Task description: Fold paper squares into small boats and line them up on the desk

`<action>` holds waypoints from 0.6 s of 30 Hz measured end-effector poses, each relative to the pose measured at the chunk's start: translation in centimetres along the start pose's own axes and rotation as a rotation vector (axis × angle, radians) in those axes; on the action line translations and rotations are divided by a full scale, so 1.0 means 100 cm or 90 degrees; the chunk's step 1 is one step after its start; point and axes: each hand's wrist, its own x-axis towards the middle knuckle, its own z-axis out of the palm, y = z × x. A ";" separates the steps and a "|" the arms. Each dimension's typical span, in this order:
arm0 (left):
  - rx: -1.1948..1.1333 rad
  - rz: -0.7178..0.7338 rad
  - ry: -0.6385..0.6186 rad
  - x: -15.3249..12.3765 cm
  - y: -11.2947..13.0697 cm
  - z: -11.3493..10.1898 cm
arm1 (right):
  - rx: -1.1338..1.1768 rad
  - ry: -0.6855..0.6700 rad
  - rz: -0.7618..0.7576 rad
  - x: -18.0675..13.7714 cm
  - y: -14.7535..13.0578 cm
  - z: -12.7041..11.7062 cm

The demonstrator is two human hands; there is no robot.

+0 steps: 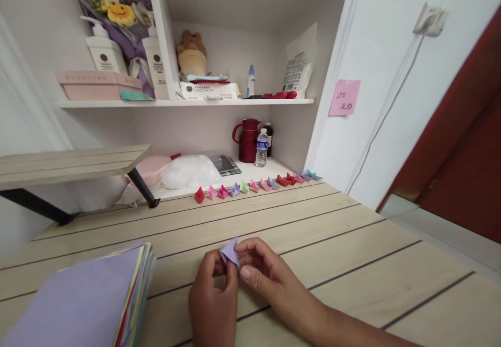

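Observation:
Both of my hands meet low in the middle of the view over the wooden table (352, 242). Between them is a small folded lilac paper piece (229, 252). My left hand (213, 300) pinches it from the left with curled fingers. My right hand (260, 274) grips it from the right, thumb and fingertips pressed on the fold. A stack of coloured paper sheets (86, 300), lilac on top, lies at the lower left beside my left hand. Along the table's far edge stands a row of several small folded paper boats (254, 184) in red, pink, purple and green.
A raised wooden shelf board (70, 163) on black legs juts in at the left. Behind the table a white ledge holds a red jug (247, 141), a water bottle (261, 148) and a white bag (190, 172). A pink note (344, 97) sticks on the right wall.

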 end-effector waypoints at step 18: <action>0.092 0.385 0.012 -0.007 0.004 0.004 | -0.112 0.149 -0.095 -0.004 -0.013 0.011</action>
